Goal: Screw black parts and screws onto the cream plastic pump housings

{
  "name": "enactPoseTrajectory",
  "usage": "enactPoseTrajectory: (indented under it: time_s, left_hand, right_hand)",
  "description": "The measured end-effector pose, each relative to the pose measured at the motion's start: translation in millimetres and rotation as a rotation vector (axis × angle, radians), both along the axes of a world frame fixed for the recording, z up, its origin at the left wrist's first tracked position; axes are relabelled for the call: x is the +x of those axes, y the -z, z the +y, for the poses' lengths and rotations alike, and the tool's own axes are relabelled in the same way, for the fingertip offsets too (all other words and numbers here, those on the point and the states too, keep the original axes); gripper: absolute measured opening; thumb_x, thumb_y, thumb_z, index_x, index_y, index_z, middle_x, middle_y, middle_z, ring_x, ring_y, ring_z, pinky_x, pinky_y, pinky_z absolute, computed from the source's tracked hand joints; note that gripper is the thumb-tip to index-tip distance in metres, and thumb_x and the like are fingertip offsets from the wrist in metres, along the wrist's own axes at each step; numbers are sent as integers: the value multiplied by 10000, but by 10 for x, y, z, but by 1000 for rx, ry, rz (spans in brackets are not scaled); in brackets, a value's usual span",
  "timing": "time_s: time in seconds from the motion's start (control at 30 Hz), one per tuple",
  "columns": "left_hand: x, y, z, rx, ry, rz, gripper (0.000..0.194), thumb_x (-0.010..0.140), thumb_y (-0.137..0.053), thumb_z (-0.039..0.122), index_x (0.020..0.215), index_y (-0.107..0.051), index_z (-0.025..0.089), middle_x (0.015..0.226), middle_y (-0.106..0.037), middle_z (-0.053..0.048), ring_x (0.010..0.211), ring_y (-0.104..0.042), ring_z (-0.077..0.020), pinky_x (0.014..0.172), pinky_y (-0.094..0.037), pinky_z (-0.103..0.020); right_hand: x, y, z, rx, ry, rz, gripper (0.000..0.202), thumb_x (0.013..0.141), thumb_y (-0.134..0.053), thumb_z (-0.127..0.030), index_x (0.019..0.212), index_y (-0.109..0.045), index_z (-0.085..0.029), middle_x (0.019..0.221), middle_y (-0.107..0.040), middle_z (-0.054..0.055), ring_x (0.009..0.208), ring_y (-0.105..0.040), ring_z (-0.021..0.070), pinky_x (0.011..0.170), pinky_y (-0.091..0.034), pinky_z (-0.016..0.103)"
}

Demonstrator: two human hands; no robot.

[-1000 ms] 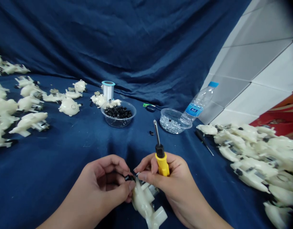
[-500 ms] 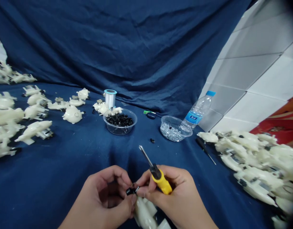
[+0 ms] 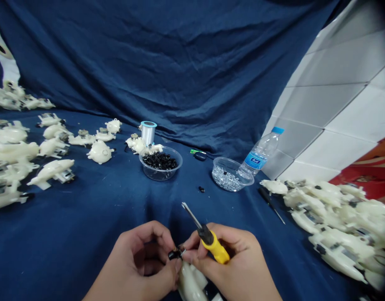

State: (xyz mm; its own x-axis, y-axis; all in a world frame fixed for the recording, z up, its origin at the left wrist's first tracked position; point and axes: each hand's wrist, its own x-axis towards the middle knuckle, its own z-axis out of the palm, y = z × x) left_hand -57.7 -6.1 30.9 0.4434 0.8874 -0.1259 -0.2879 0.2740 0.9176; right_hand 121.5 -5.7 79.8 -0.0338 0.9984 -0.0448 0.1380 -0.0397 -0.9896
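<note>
My left hand (image 3: pixel 145 261) is closed, with thumb and fingers pinching a small black plastic piece (image 3: pixel 173 254) at the end of a cream plastic animal-shaped toy body (image 3: pixel 190 282). Held in my right hand (image 3: pixel 233 259) is a screwdriver (image 3: pixel 215 246) with a yellow and black handle, its metal tip pointing up and away. The right thumb and fingertips also pinch a small silvery metal bit, which looks like a screw, against the black piece. Fingers hide part of this contact. The toy body hangs below both hands and runs off the bottom edge.
Ahead stand a clear bowl of black pieces (image 3: pixel 161 173) and a clear bowl of screws (image 3: pixel 233 186), with a tilted water bottle (image 3: pixel 261 152) in the latter. A wire spool (image 3: pixel 148 133) is behind. Cream toy bodies lie left (image 3: pixel 51 173) and right (image 3: pixel 336 251); a black screwdriver (image 3: pixel 272 205) lies right.
The view has shifted slightly, so the scene sits a little lower and further right. Both hands keep their grips, with the right fingertips still at the black piece.
</note>
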Motion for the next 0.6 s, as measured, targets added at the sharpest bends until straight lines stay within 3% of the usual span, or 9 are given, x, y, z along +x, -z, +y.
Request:
enactPoseTrajectory:
  time_s: [0.27,0.4,0.6]
  left_hand:
    - [71,-86,15,-42,-57,61,295,701,-856,202,782,-575,163,738,-630,33,630,-574,-98,643,-493,-217]
    - [73,-83,22,-22,-68,61,262,738,-836,245,808,-600,155,726,-633,27,626,-568,-96,630,-481,-208]
    - [65,-84,17,-60,-76,55,264,680,-852,164,797,-615,159,667,-632,45,571,-596,-89,605,-507,-197]
  right_hand:
    - [-5,-59,-17,-4,-20,-79,188,608,-806,-221,512,-646,-194,673,-760,39,620,-710,168,582,-574,219]
    - [9,-72,-37,-19,-35,-112,212,628,-811,-230,525,-629,-195,680,-770,42,678,-746,198,594,-583,224]
    - [19,-20,-31,-6,-55,-29,190,653,-811,-222,577,-638,-200,724,-785,40,729,-769,208,654,-613,245]
